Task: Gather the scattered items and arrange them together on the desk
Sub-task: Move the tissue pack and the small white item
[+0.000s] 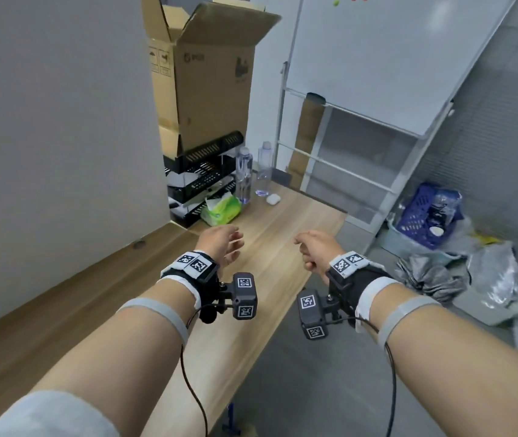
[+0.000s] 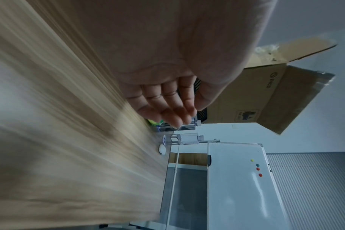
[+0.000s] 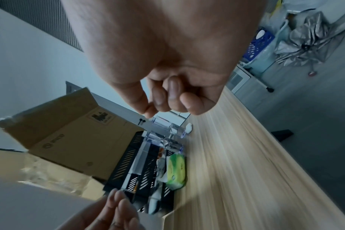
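At the far end of the wooden desk (image 1: 276, 247) lie a green tissue pack (image 1: 221, 209), two clear bottles (image 1: 244, 175) (image 1: 264, 170) and a white earbud case (image 1: 272, 199). My left hand (image 1: 227, 244) hovers over the desk just short of the tissue pack, fingers (image 2: 167, 107) straight and relaxed, holding nothing. My right hand (image 1: 309, 250) hovers beside it to the right, fingers (image 3: 171, 99) curled into the palm with nothing in them. The right wrist view shows the tissue pack (image 3: 175, 171), the bottles (image 3: 163, 141) and the case (image 3: 188, 127) ahead of the hand.
A black mesh tray rack (image 1: 201, 181) stands in the far left corner with an open cardboard box (image 1: 204, 74) on top. A whiteboard (image 1: 393, 58) leans behind the desk. On the floor to the right are a blue basket (image 1: 421, 216), a grey umbrella (image 1: 431, 275) and plastic bags (image 1: 497, 279).
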